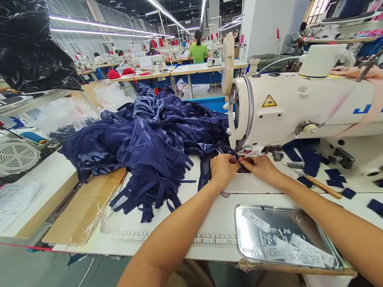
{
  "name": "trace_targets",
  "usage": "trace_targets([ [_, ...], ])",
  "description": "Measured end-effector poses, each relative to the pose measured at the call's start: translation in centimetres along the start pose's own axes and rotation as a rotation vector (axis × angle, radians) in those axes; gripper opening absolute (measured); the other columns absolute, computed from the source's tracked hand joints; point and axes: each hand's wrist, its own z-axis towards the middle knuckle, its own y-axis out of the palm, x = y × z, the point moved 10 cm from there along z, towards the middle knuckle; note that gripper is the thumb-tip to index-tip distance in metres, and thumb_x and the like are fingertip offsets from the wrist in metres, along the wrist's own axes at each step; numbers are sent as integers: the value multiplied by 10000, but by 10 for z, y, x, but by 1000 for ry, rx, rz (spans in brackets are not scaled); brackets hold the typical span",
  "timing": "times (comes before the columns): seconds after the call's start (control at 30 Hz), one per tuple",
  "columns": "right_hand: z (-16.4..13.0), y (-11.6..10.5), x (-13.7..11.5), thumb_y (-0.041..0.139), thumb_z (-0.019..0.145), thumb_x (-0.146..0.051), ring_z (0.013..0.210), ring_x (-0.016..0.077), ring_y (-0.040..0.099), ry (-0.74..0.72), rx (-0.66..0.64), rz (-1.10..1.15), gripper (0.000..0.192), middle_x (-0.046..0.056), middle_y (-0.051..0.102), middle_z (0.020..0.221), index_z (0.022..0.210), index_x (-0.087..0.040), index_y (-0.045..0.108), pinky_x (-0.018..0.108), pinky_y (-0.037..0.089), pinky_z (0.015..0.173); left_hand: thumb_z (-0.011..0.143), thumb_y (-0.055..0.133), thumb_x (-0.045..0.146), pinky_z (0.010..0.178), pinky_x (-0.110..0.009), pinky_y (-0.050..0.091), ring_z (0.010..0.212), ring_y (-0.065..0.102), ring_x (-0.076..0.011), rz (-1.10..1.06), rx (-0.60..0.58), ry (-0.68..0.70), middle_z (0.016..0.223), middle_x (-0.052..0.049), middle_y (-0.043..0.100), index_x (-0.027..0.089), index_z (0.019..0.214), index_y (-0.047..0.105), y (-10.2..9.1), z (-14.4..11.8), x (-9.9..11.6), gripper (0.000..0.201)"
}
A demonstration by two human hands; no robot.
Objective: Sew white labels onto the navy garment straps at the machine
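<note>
Right now both hands sit under the white sewing machine (314,101) head, at the needle. Left hand (223,168) pinches a dark navy fabric piece (209,162), fingers closed on it; right hand (263,167) presses the same piece from the right, fingertips touching. Pile of navy straps (148,145) lies left of the hands on the surface (125,230). Metal tray (280,235) with labels sits near edge.

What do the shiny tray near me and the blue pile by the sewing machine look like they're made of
The tray looks like polished metal: it is silvery and mirrors the labels lying in it. The blue pile looks like soft, thin fabric, likely sheer or lacy in places, since it drapes, bunches and trails loose straps.
</note>
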Motion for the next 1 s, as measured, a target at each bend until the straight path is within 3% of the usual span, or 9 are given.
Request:
trace_targets([
  [0.37, -3, -4, 2, 524, 744, -346, 763, 225, 613, 122, -13, 113, 205, 47, 670, 703, 741, -192, 659, 320, 454, 687, 708, 570, 192, 771, -252, 429, 806, 622, -181, 10, 26, -18, 789, -22, 691, 210, 798, 699, 1, 0, -2, 158],
  [0.5, -4, -4, 4, 501, 742, -377, 672, 221, 617, 146, -18, 148, 261, 46, 664, 664, 766, -171, 660, 324, 461, 627, 711, 570, 202, 780, -254, 428, 813, 622, -182, 7, 37, -29, 789, -19, 691, 217, 802, 699, 1, 0, -3, 159],
  [0.83, -3, -2, 0, 507, 730, -373, 687, 204, 611, 101, -26, 134, 241, 32, 662, 656, 687, -179, 644, 308, 459, 653, 718, 583, 237, 804, -281, 422, 819, 621, -196, 3, 51, -22, 797, -27, 691, 213, 799, 700, 3, 1, -4, 144],
  [1.0, -2, -2, 0, 508, 754, -344, 688, 209, 606, 86, -17, 34, 212, 38, 660, 679, 758, -191, 656, 316, 445, 654, 726, 577, 223, 795, -274, 425, 817, 621, -190, 1, 52, -10, 798, -26, 690, 211, 793, 697, 1, -1, -1, 138],
])
